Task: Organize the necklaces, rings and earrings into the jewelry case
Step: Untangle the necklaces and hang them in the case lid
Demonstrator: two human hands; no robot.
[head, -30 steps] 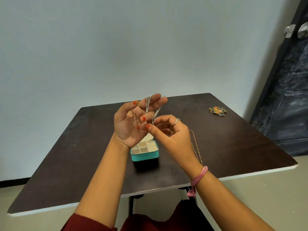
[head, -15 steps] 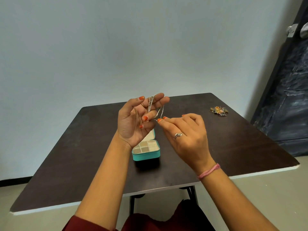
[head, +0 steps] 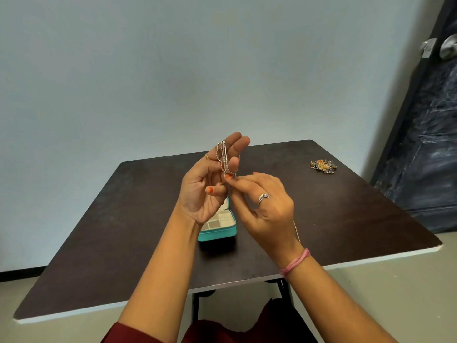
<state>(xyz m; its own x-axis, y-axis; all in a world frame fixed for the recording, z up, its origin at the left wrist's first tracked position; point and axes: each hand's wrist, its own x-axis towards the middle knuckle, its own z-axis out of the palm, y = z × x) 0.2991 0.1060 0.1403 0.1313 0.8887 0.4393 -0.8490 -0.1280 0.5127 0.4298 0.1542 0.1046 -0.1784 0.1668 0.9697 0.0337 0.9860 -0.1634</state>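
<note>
Since a second ago I have looped the thin silver beaded necklace (head: pixel 224 154) further round the raised fingers of my left hand (head: pixel 207 186), so the chain is nearly gathered for stowing; my right hand (head: pixel 262 206) pinches the chain's lower end at the fingertips; the open teal jewelry case (head: pixel 217 233) sits below on the dark table (head: pixel 123 219); a small jewelry pile (head: pixel 322 166) waits far right.
</note>
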